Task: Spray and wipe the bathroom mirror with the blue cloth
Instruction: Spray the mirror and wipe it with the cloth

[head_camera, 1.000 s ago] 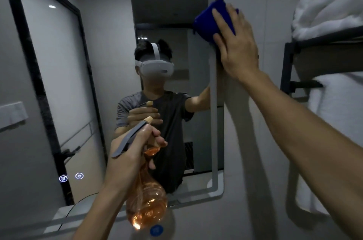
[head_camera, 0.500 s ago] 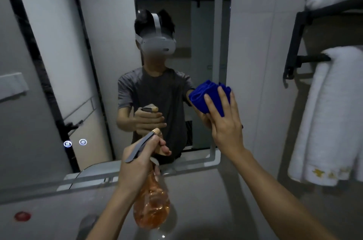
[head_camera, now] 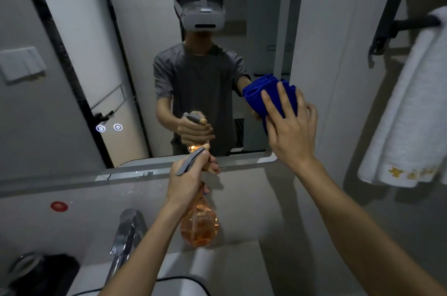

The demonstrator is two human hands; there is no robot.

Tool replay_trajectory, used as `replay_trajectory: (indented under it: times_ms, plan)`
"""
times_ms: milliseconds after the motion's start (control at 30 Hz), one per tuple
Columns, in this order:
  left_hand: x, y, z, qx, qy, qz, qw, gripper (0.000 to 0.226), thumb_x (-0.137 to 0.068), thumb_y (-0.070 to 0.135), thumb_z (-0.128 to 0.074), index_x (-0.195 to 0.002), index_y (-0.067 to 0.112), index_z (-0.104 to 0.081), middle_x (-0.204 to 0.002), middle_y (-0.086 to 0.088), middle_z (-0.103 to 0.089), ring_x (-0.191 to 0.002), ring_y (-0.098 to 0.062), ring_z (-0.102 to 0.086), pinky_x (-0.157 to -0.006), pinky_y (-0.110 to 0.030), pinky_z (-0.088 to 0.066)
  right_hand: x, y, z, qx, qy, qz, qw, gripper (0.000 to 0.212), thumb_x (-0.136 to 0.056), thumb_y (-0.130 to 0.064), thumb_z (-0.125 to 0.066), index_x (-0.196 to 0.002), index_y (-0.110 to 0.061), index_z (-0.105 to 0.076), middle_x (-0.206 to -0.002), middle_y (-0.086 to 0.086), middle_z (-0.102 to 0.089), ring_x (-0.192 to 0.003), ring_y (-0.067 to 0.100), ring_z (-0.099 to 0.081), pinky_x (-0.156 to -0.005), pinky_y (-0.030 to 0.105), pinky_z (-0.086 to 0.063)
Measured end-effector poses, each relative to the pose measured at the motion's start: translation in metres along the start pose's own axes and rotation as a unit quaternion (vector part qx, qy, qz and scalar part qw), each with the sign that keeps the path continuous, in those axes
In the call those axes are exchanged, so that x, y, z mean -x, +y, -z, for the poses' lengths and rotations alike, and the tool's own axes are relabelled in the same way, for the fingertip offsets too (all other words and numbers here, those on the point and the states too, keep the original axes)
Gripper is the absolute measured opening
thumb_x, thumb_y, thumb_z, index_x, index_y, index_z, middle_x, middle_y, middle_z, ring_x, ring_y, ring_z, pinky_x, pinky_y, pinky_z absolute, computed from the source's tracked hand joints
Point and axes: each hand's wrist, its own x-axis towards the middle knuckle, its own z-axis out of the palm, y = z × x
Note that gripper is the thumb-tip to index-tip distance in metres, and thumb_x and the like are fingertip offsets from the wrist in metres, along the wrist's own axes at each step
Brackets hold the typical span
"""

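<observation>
The bathroom mirror (head_camera: 135,36) fills the upper left and middle of the head view and reflects a person in a grey shirt. My right hand (head_camera: 291,131) presses a bunched blue cloth (head_camera: 271,96) flat against the mirror's lower right part, close to its right edge. My left hand (head_camera: 191,174) grips the neck of an orange see-through spray bottle (head_camera: 199,225) with a grey trigger, held upright just below the mirror's bottom edge, nozzle facing the glass.
A chrome tap (head_camera: 127,232) stands over the white basin (head_camera: 232,269) below. A white towel (head_camera: 408,111) hangs from a black rack (head_camera: 396,24) at the right. Two lit touch icons (head_camera: 109,127) glow on the mirror. A dark object (head_camera: 48,276) lies bottom left.
My right hand has wiped the blue cloth down from the mirror's upper right to its lower right. The view has tilted down, bringing the tap and basin into sight. The bottle stays in my left hand.
</observation>
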Motion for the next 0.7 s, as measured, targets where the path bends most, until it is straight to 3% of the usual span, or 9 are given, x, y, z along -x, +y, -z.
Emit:
replay_trajectory:
  times_ms: [167,333,433,700]
  plan:
    - [-0.003,0.005,-0.006,-0.019,-0.002,-0.024,1.000,0.028,-0.100,0.027,-0.055,-0.098,0.003,-0.069,-0.089,-0.021,-0.073,-0.088,-0.040,-0.070,-0.081,-0.061,-0.053,0.001,0.005,0.004,0.013,-0.011,-0.002,1.000,0.070,-0.095,-0.024,-0.063,-0.155,-0.032,-0.029,-0.164,0.003,-0.023,-0.111,0.034,-0.041,-0.081,0.043,-0.043]
    - [-0.006,0.002,-0.003,-0.023,-0.002,-0.046,0.999,0.026,-0.101,0.024,-0.054,-0.095,0.003,-0.069,-0.083,-0.018,-0.073,-0.078,-0.030,-0.071,-0.079,-0.052,-0.055,0.001,0.000,0.003,-0.030,-0.021,-0.017,0.999,0.070,-0.095,-0.022,-0.063,-0.155,-0.032,-0.027,-0.162,0.006,-0.023,-0.107,0.033,-0.036,-0.063,0.037,-0.053]
    - [-0.007,-0.002,-0.001,-0.035,0.006,-0.057,0.998,0.027,-0.101,0.024,-0.053,-0.092,0.004,-0.069,-0.080,-0.020,-0.072,-0.075,-0.028,-0.072,-0.078,-0.038,-0.056,0.002,-0.003,0.002,-0.041,-0.022,-0.019,0.999,0.064,-0.098,-0.028,-0.056,-0.154,-0.032,-0.027,-0.162,0.007,-0.023,-0.108,0.034,-0.036,-0.060,0.036,-0.054]
    - [-0.010,-0.005,0.011,0.023,-0.009,-0.015,1.000,0.031,-0.098,0.029,-0.058,-0.102,0.001,-0.069,-0.091,-0.019,-0.074,-0.086,-0.028,-0.071,-0.087,-0.040,-0.056,-0.001,-0.017,-0.010,-0.093,0.013,-0.083,0.992,0.047,-0.104,-0.041,-0.037,-0.150,-0.032,-0.040,-0.160,0.004,-0.030,-0.107,0.030,-0.038,-0.064,0.033,-0.051]
